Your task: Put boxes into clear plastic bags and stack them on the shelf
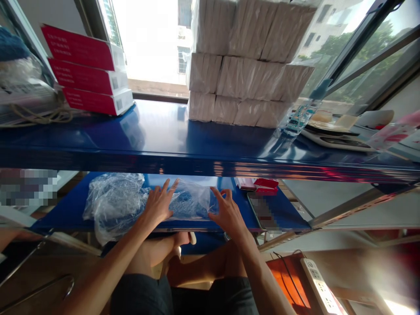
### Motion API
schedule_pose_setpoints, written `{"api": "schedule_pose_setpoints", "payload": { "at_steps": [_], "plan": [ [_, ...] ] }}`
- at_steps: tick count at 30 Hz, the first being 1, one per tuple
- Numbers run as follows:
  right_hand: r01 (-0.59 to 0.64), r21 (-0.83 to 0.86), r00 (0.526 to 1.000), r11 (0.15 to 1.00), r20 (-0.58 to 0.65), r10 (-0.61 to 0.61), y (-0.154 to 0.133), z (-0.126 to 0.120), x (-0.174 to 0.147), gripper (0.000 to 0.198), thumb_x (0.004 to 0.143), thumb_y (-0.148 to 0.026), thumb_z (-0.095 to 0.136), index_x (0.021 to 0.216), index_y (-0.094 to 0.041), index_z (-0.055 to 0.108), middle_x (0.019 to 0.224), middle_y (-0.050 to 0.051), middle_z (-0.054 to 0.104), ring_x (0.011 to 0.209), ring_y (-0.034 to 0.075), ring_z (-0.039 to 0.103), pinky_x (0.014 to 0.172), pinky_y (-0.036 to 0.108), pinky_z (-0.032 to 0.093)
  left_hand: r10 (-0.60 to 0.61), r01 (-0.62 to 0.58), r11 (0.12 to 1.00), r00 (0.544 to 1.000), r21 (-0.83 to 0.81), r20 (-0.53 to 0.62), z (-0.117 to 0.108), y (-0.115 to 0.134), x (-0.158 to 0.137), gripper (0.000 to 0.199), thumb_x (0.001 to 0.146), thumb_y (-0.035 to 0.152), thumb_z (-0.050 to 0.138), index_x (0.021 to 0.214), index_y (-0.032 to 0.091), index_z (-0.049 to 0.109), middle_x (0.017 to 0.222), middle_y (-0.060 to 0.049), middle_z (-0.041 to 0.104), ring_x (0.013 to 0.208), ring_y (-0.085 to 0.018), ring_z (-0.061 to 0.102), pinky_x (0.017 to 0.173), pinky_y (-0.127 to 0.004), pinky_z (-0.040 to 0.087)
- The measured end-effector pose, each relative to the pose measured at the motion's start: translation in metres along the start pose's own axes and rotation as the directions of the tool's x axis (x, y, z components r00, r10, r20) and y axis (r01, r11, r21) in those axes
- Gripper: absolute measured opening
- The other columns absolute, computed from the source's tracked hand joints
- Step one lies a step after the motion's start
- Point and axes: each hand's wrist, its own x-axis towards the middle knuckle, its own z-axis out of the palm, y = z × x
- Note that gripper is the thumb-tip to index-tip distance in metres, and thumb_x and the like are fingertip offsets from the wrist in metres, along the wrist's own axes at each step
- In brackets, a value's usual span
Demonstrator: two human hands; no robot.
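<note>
A clear plastic bag [192, 204] lies on a blue lower shelf [292, 216], its long axis running left to right between a seated person's bare hands. The left hand [159, 203] is at the bag's left end and the right hand [228, 213] at its right, so neither is plainly nearer; the bag lies inward of both. Each hand has thumb and fingers spread apart, with fingertips at the film; whether they press on it is too fine to tell. Just beyond the left hand sits a crumpled heap of clear plastic [114, 199]; past the right lie a phone [262, 211] and small red-and-white packets [265, 186]. Above, an upper shelf [160, 133] carries wrapped white bundles [249, 81] and red boxes [85, 74].
</note>
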Motion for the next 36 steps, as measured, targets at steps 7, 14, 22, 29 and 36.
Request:
{"api": "schedule_pose_setpoints", "payload": {
  "at_steps": [7,14,22,29,36],
  "plan": [
    [0.474,0.115,0.879,0.873,-0.111,-0.463,-0.035,-0.008,0.012,0.046,0.095,-0.01,0.05,0.135,-0.024,0.065,0.132,0.013,0.064,0.121,0.026,0.06,0.103,0.039,0.049,0.146,-0.133,0.97,0.988,-0.203,0.049,-0.001,0.014,0.005,0.096,0.075,0.0,0.059,0.162,0.027,0.029,0.122,-0.01,0.064,0.1,-0.025,0.069,0.085,-0.033,0.055],
    [0.464,-0.067,0.753,0.883,0.555,-0.353,-0.02,0.022,0.075,0.048,0.092,-0.012,0.058,0.138,-0.021,0.066,0.12,0.012,0.075,0.104,0.025,0.072,0.088,0.033,0.054,0.149,-0.146,0.985,0.988,-0.092,0.035,-0.007,0.016,0.009,0.058,0.083,0.022,0.074,0.139,0.025,0.061,0.124,-0.01,0.062,0.087,-0.024,0.073,0.082,-0.032,0.057],
    [0.559,0.032,0.538,0.829,0.747,-0.392,-0.017,0.023,0.094,0.072,0.068,-0.041,0.091,0.135,-0.025,0.069,0.107,0.008,0.077,0.094,0.027,0.071,0.072,0.029,0.054,0.009,-0.03,0.991,0.987,0.131,0.163,-0.01,0.002,0.016,0.099,0.065,0.027,0.093,0.152,0.026,0.046,0.148,-0.024,0.048,0.107,-0.043,0.071,0.089,-0.052,0.057],
    [0.674,-0.177,0.685,0.717,0.512,-0.518,-0.023,0.013,0.082,0.016,0.096,-0.021,0.064,0.103,-0.013,0.076,0.098,0.016,0.076,0.093,0.03,0.073,0.084,0.037,0.052,0.55,-0.549,0.834,0.835,0.049,0.003,-0.007,0.024,0.016,0.03,0.098,0.009,0.048,0.115,0.019,0.071,0.12,-0.013,0.066,0.124,-0.03,0.057,0.106,-0.046,0.048],
    [0.651,-0.096,0.641,0.753,0.6,-0.478,-0.001,0.024,0.076,0.033,0.084,-0.024,0.078,0.117,-0.018,0.075,0.113,0.013,0.075,0.098,0.027,0.072,0.083,0.033,0.054,0.332,-0.333,0.943,0.94,-0.002,0.08,0.038,0.014,0.012,0.037,0.094,0.03,0.065,0.13,0.022,0.069,0.138,-0.018,0.06,0.134,-0.041,0.051,0.109,-0.059,0.043]
  ]
}}
